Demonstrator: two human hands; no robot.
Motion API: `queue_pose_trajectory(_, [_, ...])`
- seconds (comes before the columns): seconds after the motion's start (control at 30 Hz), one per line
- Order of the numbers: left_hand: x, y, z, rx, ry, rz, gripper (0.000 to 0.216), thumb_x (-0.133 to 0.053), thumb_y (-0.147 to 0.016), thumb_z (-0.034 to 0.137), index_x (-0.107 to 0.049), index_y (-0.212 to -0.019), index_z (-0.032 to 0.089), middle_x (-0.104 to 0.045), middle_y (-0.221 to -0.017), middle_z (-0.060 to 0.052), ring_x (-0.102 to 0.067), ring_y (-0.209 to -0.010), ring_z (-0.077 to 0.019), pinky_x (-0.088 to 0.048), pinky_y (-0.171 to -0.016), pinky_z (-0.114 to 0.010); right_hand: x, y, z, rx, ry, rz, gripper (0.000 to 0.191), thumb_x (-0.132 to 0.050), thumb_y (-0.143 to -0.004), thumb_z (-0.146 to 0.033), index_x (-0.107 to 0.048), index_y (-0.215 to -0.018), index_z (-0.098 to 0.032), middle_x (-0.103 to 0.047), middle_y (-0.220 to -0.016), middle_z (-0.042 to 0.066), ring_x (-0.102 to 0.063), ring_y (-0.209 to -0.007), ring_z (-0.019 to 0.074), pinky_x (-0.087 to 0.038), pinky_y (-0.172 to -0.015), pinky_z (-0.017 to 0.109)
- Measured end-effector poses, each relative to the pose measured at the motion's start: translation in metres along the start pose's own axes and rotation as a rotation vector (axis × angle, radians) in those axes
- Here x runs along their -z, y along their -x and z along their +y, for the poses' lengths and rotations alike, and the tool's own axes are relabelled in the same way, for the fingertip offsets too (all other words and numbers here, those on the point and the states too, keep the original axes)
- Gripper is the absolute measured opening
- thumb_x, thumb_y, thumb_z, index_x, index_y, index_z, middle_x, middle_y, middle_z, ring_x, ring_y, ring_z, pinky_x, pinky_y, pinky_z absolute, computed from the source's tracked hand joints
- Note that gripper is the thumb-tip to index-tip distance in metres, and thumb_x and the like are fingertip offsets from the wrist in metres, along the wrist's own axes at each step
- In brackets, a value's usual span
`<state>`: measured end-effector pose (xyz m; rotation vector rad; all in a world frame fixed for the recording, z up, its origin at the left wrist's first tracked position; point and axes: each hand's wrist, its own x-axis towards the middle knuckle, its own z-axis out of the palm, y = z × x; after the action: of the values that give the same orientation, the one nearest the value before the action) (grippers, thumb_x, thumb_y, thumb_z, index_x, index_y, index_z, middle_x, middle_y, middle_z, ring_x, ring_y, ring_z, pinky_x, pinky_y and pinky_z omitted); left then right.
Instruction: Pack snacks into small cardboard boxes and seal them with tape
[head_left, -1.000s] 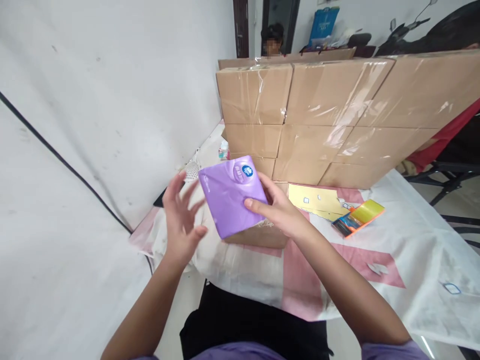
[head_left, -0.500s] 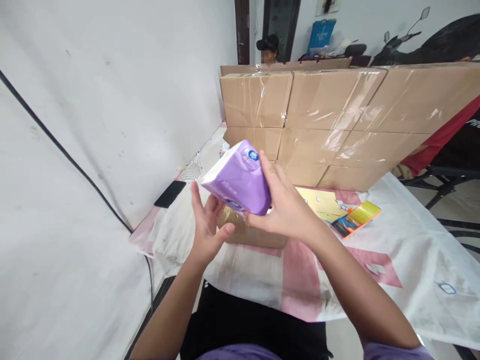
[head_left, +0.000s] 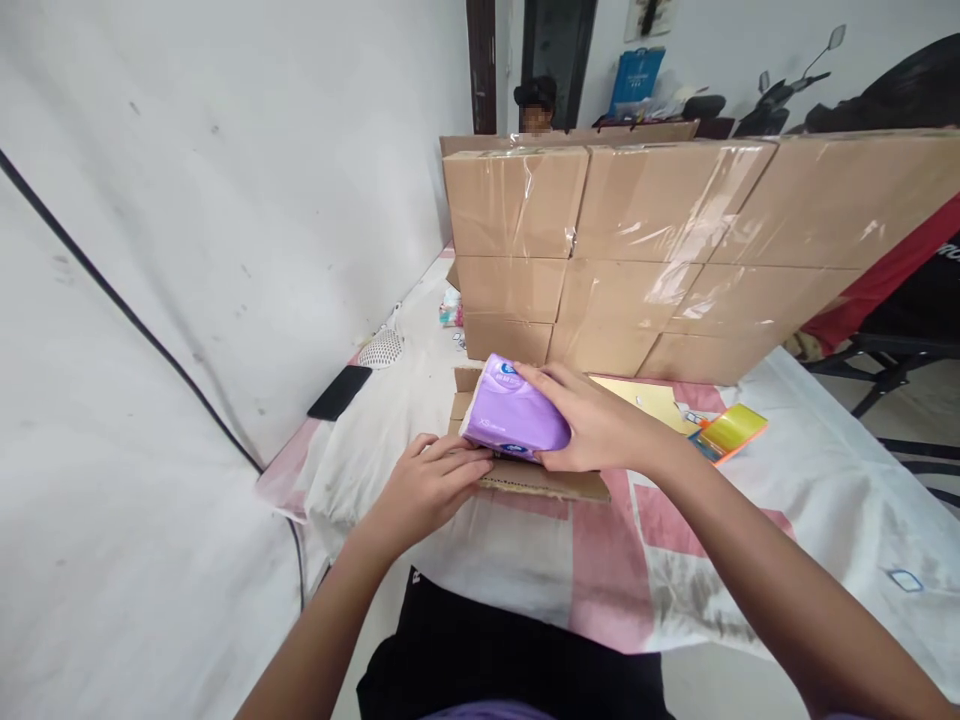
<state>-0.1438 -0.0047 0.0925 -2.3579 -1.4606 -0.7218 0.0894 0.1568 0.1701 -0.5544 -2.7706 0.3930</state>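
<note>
A purple tissue pack point(head_left: 506, 418) lies tilted over a small open cardboard box point(head_left: 544, 481) on the table in front of me. My right hand point(head_left: 600, 430) is closed over the pack's top and right side. My left hand point(head_left: 431, 484) rests at the box's near left edge, fingers curled against it and touching the underside of the pack. Most of the box is hidden under the pack and my hands.
A wall of taped cardboard boxes point(head_left: 660, 250) stands behind. A yellow sheet point(head_left: 652, 400) and an orange-yellow packet point(head_left: 727, 432) lie to the right on the pink-and-white cloth point(head_left: 787, 520). A black phone point(head_left: 339, 392) lies at left. A person point(head_left: 536, 105) sits beyond the boxes.
My right hand has lowered the purple pack from chest height down onto the small box. My left hand dropped from under the pack to the box's edge.
</note>
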Motion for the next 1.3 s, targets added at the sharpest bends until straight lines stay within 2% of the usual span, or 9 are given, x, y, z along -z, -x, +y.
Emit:
queue_pose_trajectory(0.1, [0.01, 0.0, -0.011, 0.016, 0.038, -0.224, 0.045, -0.071, -0.093, 0.022, -0.062, -0.136, 0.029, -0.074, -0.127, -0.001, -0.059, -0.111, -0.0253, -0.038, -0.083, -0.038, -0.008, -0.002, -0.001, 0.015, 0.096, -0.055, 0.106, -0.077, -0.071, -0.04, -0.028, -0.163, -0.022, -0.053, -0.141, 0.018, -0.05, -0.13, 0.0416, -0.042, -0.107, 0.054])
queue_pose_trajectory(0.2, [0.011, 0.002, -0.016, 0.037, 0.02, -0.279, 0.049, -0.071, -0.092, 0.021, -0.061, -0.139, 0.031, -0.073, -0.128, -0.001, -0.055, -0.106, -0.0255, -0.037, -0.083, -0.038, -0.015, -0.005, 0.002, -0.016, 0.135, -0.112, 0.105, -0.077, -0.071, -0.042, -0.029, -0.163, -0.021, -0.058, -0.13, 0.017, -0.054, -0.121, 0.0412, -0.041, -0.105, 0.055])
queue_pose_trajectory(0.43, [0.0, 0.005, -0.009, 0.054, -0.065, -0.265, 0.055, -0.066, -0.092, 0.017, -0.056, -0.145, 0.029, -0.071, -0.128, -0.005, -0.054, -0.102, -0.0251, -0.039, -0.08, -0.039, -0.02, -0.006, 0.009, -0.076, 0.11, -0.193, 0.106, -0.074, -0.073, -0.043, -0.025, -0.163, -0.018, -0.056, -0.131, 0.018, -0.057, -0.115, 0.0379, -0.045, -0.098, 0.049])
queue_pose_trajectory(0.7, [-0.004, 0.013, -0.01, 0.121, -0.102, -0.232, 0.058, -0.061, -0.087, 0.014, -0.058, -0.143, 0.03, -0.069, -0.124, -0.007, -0.055, -0.101, -0.0279, -0.042, -0.08, -0.041, -0.023, -0.01, 0.007, -0.115, 0.222, -0.26, 0.094, -0.077, -0.071, -0.031, -0.041, -0.157, -0.022, -0.055, -0.126, 0.018, -0.058, -0.108, 0.0365, -0.048, -0.089, 0.045])
queue_pose_trajectory(0.8, [-0.007, 0.015, -0.01, 0.135, -0.061, -0.214, 0.059, -0.06, -0.088, 0.015, -0.057, -0.145, 0.029, -0.068, -0.124, -0.008, -0.054, -0.102, -0.0286, -0.045, -0.084, -0.042, -0.025, -0.019, 0.005, -0.112, 0.246, -0.31, 0.081, -0.081, -0.071, -0.032, -0.054, -0.146, -0.02, -0.053, -0.129, 0.019, -0.057, -0.112, 0.0378, -0.052, -0.086, 0.045])
queue_pose_trajectory(0.93, [-0.009, 0.013, -0.01, 0.152, -0.039, -0.198, 0.057, -0.058, -0.09, 0.016, -0.057, -0.145, 0.027, -0.068, -0.124, -0.008, -0.052, -0.102, -0.0287, -0.047, -0.087, -0.044, -0.037, -0.034, -0.006, -0.091, 0.432, -0.351, 0.043, -0.079, -0.076, -0.02, -0.072, -0.118, -0.013, -0.056, -0.135, 0.025, -0.054, -0.123, 0.0417, -0.054, -0.089, 0.047])
queue_pose_trajectory(1.07, [-0.008, 0.014, -0.01, 0.143, -0.035, -0.214, 0.059, -0.059, -0.085, 0.012, -0.059, -0.143, 0.025, -0.068, -0.122, -0.008, -0.051, -0.101, -0.0288, -0.047, -0.088, -0.044, -0.052, -0.045, -0.017, -0.177, 0.491, -0.527, 0.027, -0.066, -0.081, -0.002, -0.077, -0.104, -0.012, -0.073, -0.11, 0.023, -0.07, -0.101, 0.0364, -0.057, -0.075, 0.043])
queue_pose_trajectory(1.2, [-0.009, 0.016, -0.01, 0.169, -0.016, -0.211, 0.059, -0.059, -0.086, 0.013, -0.058, -0.144, 0.026, -0.068, -0.125, -0.009, -0.052, -0.1, -0.0285, -0.05, -0.089, -0.044, -0.053, -0.043, -0.011, -0.163, 0.39, -0.654, 0.017, -0.065, -0.085, -0.008, -0.078, -0.094, -0.011, -0.077, -0.1, 0.021, -0.074, -0.094, 0.0365, -0.055, -0.072, 0.042])
queue_pose_trajectory(1.3, [-0.009, 0.018, -0.012, 0.176, 0.036, -0.2, 0.062, -0.059, -0.086, 0.013, -0.056, -0.146, 0.027, -0.065, -0.133, -0.009, -0.054, -0.104, -0.0287, -0.05, -0.093, -0.045, -0.044, -0.031, 0.003, -0.13, 0.272, -0.54, 0.017, -0.063, -0.091, -0.021, -0.078, -0.095, -0.014, -0.077, -0.097, 0.018, -0.074, -0.09, 0.0339, -0.054, -0.074, 0.042])
